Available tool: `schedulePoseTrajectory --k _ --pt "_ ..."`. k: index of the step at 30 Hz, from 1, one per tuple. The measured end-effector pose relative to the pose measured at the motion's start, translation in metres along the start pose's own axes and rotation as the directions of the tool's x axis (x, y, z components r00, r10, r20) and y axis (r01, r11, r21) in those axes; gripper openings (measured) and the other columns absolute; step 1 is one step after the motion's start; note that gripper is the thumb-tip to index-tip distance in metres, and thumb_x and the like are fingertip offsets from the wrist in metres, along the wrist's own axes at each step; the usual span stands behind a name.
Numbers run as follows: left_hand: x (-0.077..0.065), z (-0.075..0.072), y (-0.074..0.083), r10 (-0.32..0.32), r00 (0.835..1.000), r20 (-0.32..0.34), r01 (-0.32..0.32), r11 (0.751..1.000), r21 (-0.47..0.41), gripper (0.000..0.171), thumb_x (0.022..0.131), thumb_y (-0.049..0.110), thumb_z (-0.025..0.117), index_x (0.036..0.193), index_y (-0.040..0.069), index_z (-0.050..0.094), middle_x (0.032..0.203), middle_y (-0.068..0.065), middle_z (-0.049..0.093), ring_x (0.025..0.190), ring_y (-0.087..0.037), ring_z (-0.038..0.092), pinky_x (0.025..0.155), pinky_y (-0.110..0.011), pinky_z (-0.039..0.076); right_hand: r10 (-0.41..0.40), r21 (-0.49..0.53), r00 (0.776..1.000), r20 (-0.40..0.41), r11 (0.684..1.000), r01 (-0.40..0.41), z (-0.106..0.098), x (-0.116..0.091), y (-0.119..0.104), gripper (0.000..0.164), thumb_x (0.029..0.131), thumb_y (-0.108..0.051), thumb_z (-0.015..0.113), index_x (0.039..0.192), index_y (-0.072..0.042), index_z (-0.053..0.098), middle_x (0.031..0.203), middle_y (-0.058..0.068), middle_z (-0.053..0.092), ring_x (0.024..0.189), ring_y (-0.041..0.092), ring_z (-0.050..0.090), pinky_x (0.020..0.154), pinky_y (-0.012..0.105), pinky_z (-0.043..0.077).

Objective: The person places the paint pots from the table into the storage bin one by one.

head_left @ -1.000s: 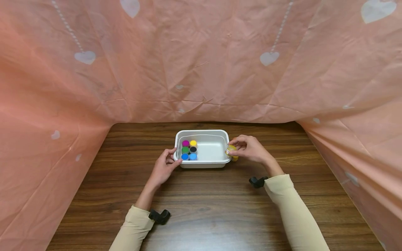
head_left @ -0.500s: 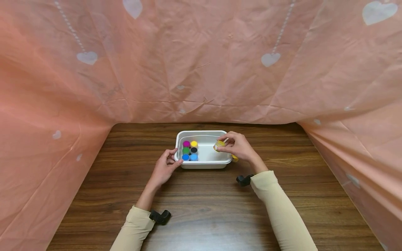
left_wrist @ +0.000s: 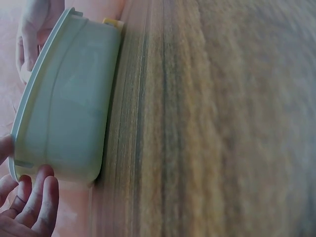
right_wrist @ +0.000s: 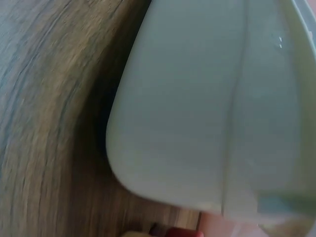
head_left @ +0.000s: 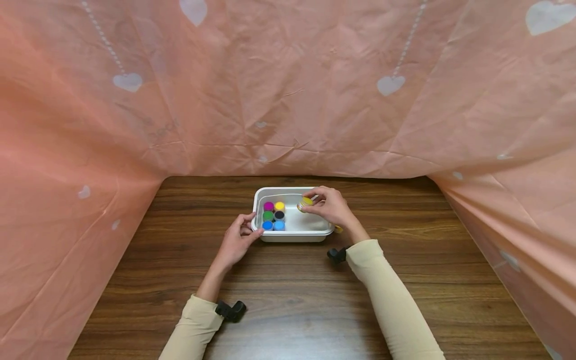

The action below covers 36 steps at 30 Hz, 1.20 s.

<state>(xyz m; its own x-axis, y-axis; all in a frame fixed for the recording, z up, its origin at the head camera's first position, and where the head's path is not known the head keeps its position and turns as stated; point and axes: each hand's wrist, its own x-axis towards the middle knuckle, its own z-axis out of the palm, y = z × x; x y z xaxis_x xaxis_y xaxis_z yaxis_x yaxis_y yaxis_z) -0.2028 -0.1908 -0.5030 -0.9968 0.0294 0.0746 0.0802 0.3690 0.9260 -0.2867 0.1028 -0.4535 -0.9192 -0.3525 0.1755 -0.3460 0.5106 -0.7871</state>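
A white plastic tub (head_left: 297, 233) stands on the table. My left hand (head_left: 237, 236) grips its left end, thumb at the front rim and fingers against the outer wall, as the left wrist view shows. Between the thumb and fingers of my right hand (head_left: 332, 206) is a small yellow-lidded jar (head_left: 305, 203), tilted above the tub's bare right part. Several similar small jars stand in two columns at the tub's left end: magenta (head_left: 268, 206), yellow (head_left: 279, 206), green (head_left: 268, 216), black (head_left: 279, 215), blue (head_left: 267, 226) and light blue (head_left: 279, 226).
Just outside the tub's right end, a yellow item (head_left: 338, 229) shows partly behind my right wrist. The right wrist view has a red item (right_wrist: 182, 232) beside the tub. A pink heart-patterned cloth (head_left: 288, 100) surrounds the brown wood-grain table (head_left: 279, 290).
My right hand has carried the yellow-lidded jar leftward from beyond the tub's right rim to above its inside. My left hand has kept its grip on the tub.
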Motion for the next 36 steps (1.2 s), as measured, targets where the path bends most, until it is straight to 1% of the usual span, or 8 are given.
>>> schedulePoseTrajectory --k 3,6,8,10,13,22,27,36 --pt "0.000 0.000 -0.001 0.000 1.000 0.003 0.000 1.000 0.005 0.051 0.097 0.016 0.075 0.142 0.005 0.057 0.115 -0.016 0.063 0.096 -0.021 0.065 0.074 -0.021 0.050 0.017 -0.041 1.000 -0.025 0.999 -0.018 0.004 0.004 -0.001 0.039 0.083 -0.031 0.089 0.118 -0.018 0.078 0.113 0.005 0.074 0.098 0.022 0.072 0.095 0.056 0.041" --pt "0.001 -0.001 -0.001 0.004 1.000 0.009 -0.004 1.000 0.009 0.051 0.097 0.017 0.075 0.142 0.005 0.056 0.116 -0.016 0.063 0.097 -0.022 0.065 0.074 -0.021 0.050 0.021 -0.033 0.999 -0.031 0.999 -0.022 0.010 0.008 0.000 0.039 0.083 -0.030 0.089 0.118 -0.017 0.078 0.114 0.005 0.074 0.099 0.024 0.072 0.095 0.057 0.040" --pt "0.001 0.000 -0.001 0.010 1.000 0.010 -0.010 1.000 0.007 0.051 0.097 0.017 0.075 0.142 0.004 0.056 0.117 -0.017 0.063 0.098 -0.022 0.065 0.074 -0.021 0.050 0.017 0.001 1.000 -0.025 1.000 -0.017 0.013 0.011 0.001 0.038 0.083 -0.027 0.089 0.118 -0.014 0.078 0.114 0.008 0.072 0.098 0.027 0.071 0.097 0.050 0.048" --pt "0.001 0.000 -0.001 0.005 1.000 0.010 -0.005 1.000 0.003 0.050 0.097 0.017 0.075 0.142 0.004 0.057 0.117 -0.017 0.064 0.097 -0.022 0.065 0.074 -0.021 0.050 0.009 0.025 1.000 -0.018 1.000 -0.009 0.018 0.015 0.003 0.038 0.084 -0.023 0.089 0.118 -0.011 0.078 0.114 0.011 0.071 0.098 0.029 0.070 0.088 0.043 0.057" --pt "0.001 0.000 -0.001 0.002 1.000 0.013 -0.002 1.000 -0.003 0.050 0.097 0.017 0.075 0.141 0.003 0.057 0.118 -0.017 0.065 0.097 -0.022 0.065 0.074 -0.021 0.050 0.000 0.025 0.999 -0.033 1.000 0.001 0.024 0.018 0.005 0.037 0.082 -0.020 0.090 0.116 -0.010 0.078 0.111 0.013 0.071 0.095 0.030 0.070 0.085 0.038 0.058" --pt "0.002 -0.002 -0.002 0.009 1.000 0.014 -0.009 1.000 -0.010 0.052 0.097 0.017 0.075 0.142 0.003 0.056 0.117 -0.019 0.064 0.096 -0.020 0.064 0.074 -0.020 0.049 0.014 0.032 0.997 -0.077 0.999 -0.011 0.039 0.029 0.004 0.038 0.080 -0.012 0.090 0.114 -0.002 0.078 0.108 0.017 0.069 0.092 0.035 0.071 0.084 0.039 0.059" --pt "0.002 -0.003 -0.002 0.017 1.000 0.008 -0.017 1.000 -0.009 0.052 0.096 0.017 0.076 0.142 0.003 0.056 0.116 -0.020 0.065 0.096 -0.021 0.065 0.074 -0.021 0.049 0.043 -0.044 0.997 -0.061 0.998 -0.046 0.045 0.035 0.004 0.036 0.080 -0.012 0.090 0.114 -0.003 0.078 0.109 0.017 0.069 0.094 0.033 0.070 0.084 0.040 0.057" --pt "0.001 -0.002 -0.003 0.008 1.000 0.014 -0.007 1.000 -0.009 0.051 0.096 0.017 0.076 0.141 0.002 0.057 0.115 -0.018 0.065 0.094 -0.019 0.064 0.074 -0.020 0.050 0.104 -0.180 0.995 -0.006 0.978 -0.103 0.057 0.041 0.006 0.032 0.083 -0.016 0.088 0.112 -0.008 0.078 0.108 0.011 0.071 0.096 0.025 0.066 0.087 0.040 0.055"
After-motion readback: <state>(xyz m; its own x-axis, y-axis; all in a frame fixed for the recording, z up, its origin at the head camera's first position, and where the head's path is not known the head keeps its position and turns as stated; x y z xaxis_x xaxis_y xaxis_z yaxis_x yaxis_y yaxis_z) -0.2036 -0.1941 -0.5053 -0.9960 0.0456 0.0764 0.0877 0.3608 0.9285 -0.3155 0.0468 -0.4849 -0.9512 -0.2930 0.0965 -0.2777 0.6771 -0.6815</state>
